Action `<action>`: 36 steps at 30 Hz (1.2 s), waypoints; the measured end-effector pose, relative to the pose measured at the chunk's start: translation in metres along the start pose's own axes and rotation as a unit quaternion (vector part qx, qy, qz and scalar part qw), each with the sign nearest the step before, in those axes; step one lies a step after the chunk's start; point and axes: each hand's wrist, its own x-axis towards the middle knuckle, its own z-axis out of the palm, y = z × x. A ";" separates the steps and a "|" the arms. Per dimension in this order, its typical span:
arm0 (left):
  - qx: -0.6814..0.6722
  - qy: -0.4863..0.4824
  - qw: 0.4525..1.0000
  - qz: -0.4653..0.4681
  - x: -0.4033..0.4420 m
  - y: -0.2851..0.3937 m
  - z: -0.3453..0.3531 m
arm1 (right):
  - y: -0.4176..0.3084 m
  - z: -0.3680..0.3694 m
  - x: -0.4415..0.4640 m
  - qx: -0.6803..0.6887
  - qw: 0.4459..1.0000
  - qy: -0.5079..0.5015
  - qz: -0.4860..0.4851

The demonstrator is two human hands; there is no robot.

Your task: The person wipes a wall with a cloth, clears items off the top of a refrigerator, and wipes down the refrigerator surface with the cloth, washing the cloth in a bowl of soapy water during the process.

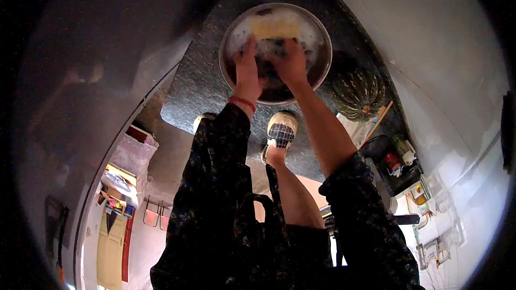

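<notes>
A round metal basin on the dark speckled floor holds sudsy water and a yellowish thing, blurred, near its far side. Inside the basin's left half is my left hand, a red bracelet at the wrist, fingers stretched toward the yellowish thing. My right hand is in the basin to the right, just below the yellowish thing; its fingers are smeared by motion and partly in the suds. Whether either hand touches the yellowish thing cannot be made out.
A green striped pumpkin lies right of the basin, beside a wooden-edged board. My shoe is just below the basin. Farther right are a red item and a dark tray-like surface. A pale door shows at the lower left.
</notes>
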 end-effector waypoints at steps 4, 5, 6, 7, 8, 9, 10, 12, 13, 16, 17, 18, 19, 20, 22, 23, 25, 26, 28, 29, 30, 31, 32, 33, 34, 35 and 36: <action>0.486 -0.121 0.802 0.325 0.056 -0.022 -0.032 | -0.016 -0.024 -0.017 0.223 0.975 -0.006 0.020; 0.476 -0.152 0.803 0.325 0.072 -0.031 -0.042 | -0.020 -0.031 -0.024 0.254 0.967 -0.001 0.020; 0.492 -0.161 0.786 0.337 0.068 -0.032 -0.045 | -0.019 -0.033 -0.032 0.305 0.952 0.012 0.031; 0.508 -0.169 0.769 0.350 0.057 -0.027 -0.043 | -0.017 -0.035 -0.039 0.357 0.933 0.024 0.039; 0.549 -0.152 0.731 0.375 0.036 -0.027 -0.050 | -0.015 -0.036 -0.042 0.408 0.911 0.036 0.048; 0.587 -0.135 0.692 0.399 0.018 -0.021 -0.048 | -0.017 -0.041 -0.042 0.406 0.913 0.025 0.029; 0.378 -0.166 0.879 0.240 0.011 -0.020 -0.041 | -0.021 -0.048 -0.044 0.403 0.915 0.014 0.011; -0.134 -0.168 0.967 -0.136 -0.007 -0.024 -0.024 | -0.029 -0.057 -0.049 0.291 0.954 0.038 -0.067; -0.147 -0.173 0.965 -0.134 -0.016 -0.023 -0.018 | -0.035 -0.058 -0.049 0.177 0.973 0.073 -0.132; -0.174 -0.192 0.960 -0.106 -0.046 -0.007 0.003 | -0.040 -0.047 -0.042 0.122 0.972 0.139 -0.145; -0.173 -0.193 0.962 -0.090 -0.059 0.001 0.008 | -0.045 -0.050 -0.044 0.126 0.975 0.132 -0.131; -0.171 -0.192 0.963 -0.076 -0.068 0.005 0.011 | -0.049 -0.051 -0.046 0.129 0.977 0.124 -0.115; -0.123 -0.161 0.978 -0.046 -0.064 -0.001 0.012 | -0.052 -0.050 -0.048 0.146 0.977 0.127 -0.093; -0.075 -0.130 0.989 -0.017 -0.054 -0.009 0.012 | -0.055 -0.050 -0.049 0.162 0.976 0.130 -0.070; 0.001 -0.082 0.996 0.029 -0.054 -0.006 0.020 | -0.061 -0.050 -0.048 0.206 0.968 0.141 -0.036; 0.029 -0.066 0.996 0.044 -0.054 -0.006 0.023 | -0.064 -0.051 -0.048 0.235 0.961 0.148 -0.023; 0.173 -0.047 0.968 0.177 -0.050 -0.010 0.020 | -0.067 -0.051 -0.047 0.258 0.952 0.165 -0.011; 0.285 -0.045 0.912 0.291 -0.043 -0.018 0.014 | -0.068 -0.051 -0.046 0.253 0.952 0.175 -0.013; 0.392 -0.045 0.819 0.417 -0.033 -0.025 0.009 | -0.067 -0.048 -0.044 0.248 0.949 0.197 -0.010; 0.396 -0.047 0.807 0.436 -0.028 -0.028 0.006 | -0.066 -0.045 -0.043 0.248 0.946 0.209 -0.004; 0.389 -0.044 0.819 0.421 -0.021 -0.032 0.006 | -0.064 -0.042 -0.042 0.248 0.943 0.221 0.001; 0.381 -0.041 0.830 0.405 -0.013 -0.036 0.005 | -0.062 -0.040 -0.041 0.257 0.942 0.215 0.019; 0.360 -0.032 0.863 0.353 -0.004 -0.039 0.005 | -0.059 -0.038 -0.040 0.266 0.941 0.208 0.038; 0.331 -0.017 0.894 0.301 -0.003 -0.039 0.007 | -0.059 -0.038 -0.040 0.274 0.939 0.202 0.056; 0.298 0.002 0.922 0.249 -0.002 -0.038 0.009 | -0.059 -0.038 -0.040 0.274 0.938 0.199 0.076; 0.256 0.026 0.946 0.196 -0.001 -0.039 0.013 | -0.058 -0.038 -0.040 0.273 0.937 0.197 0.095; 0.213 0.050 0.965 0.143 -0.004 -0.033 0.019 | -0.060 -0.038 -0.039 0.273 0.935 0.194 0.114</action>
